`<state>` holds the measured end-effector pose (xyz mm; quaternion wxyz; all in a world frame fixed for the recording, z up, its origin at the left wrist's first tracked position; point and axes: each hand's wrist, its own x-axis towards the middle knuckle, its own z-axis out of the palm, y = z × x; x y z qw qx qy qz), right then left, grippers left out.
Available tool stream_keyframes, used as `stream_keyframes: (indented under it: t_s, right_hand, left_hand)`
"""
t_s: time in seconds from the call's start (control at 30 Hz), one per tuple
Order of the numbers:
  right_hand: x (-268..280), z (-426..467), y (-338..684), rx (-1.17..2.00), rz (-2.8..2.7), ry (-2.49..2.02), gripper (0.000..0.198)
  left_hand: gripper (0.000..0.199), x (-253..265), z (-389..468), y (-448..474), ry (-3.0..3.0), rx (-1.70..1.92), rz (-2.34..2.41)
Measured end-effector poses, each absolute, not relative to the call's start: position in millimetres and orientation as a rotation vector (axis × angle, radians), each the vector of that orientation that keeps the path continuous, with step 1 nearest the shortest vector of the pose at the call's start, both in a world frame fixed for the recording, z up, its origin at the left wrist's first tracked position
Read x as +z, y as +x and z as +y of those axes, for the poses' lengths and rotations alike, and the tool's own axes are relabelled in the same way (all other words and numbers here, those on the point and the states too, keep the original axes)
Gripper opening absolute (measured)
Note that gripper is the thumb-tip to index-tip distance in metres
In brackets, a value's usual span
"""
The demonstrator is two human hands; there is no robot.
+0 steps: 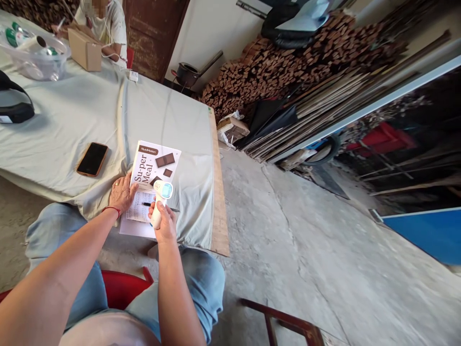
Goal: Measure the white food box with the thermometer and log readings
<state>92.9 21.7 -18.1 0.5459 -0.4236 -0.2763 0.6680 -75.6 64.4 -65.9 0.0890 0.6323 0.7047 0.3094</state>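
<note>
A white handheld infrared thermometer [157,215] with a lit blue screen is in my right hand [166,223], fingers wrapped round its handle. My left hand [121,194] lies with fingers stretched out against the lower left edge of a white "Su-per Meal" box [146,156]. Below the box, an open notebook [135,211] with handwriting lies at the table's near edge. A dark pen [146,204] rests across its page, partly hidden by my right hand and the thermometer.
A phone [92,159] lies left on the cloth-covered table [180,120]. Farther back are a black headset [16,111], a plastic tub [36,67] of bottles and a cardboard box [84,49] beside a seated person [117,29]. A wooden stool [273,315] stands at lower right.
</note>
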Motion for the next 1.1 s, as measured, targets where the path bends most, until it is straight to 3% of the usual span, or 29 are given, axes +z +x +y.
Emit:
stream_keyframes:
  t_s: [0.53,0.67,0.8,1.0,1.1]
  right_hand:
    - [-17.0,15.5,101.9,1.546,-0.778,-1.014,0.034]
    - [-25.2,40.8,146.0,1.145,-1.043,-1.282,0.035]
    - [-34.4,86.7,202.7,0.585,-1.399,-1.860,0.049]
    - [-50.0,105.3,222.1,0.398,-1.633,-1.928,0.048]
    - [-57.0,91.2,204.0,0.247,-2.095,-1.778,0.034]
  left_hand:
    - [0.060,-62.3,63.4,-76.0,1.877,0.909,2.080]
    - [0.070,-62.4,63.9,-76.4,1.886,0.916,2.060]
    - [0.080,-63.1,64.8,-76.6,1.866,0.925,2.062]
    - [0.082,-58.2,64.6,-77.9,1.862,0.926,1.994]
    - [0.090,-46.8,64.7,-80.3,1.748,0.892,1.938]
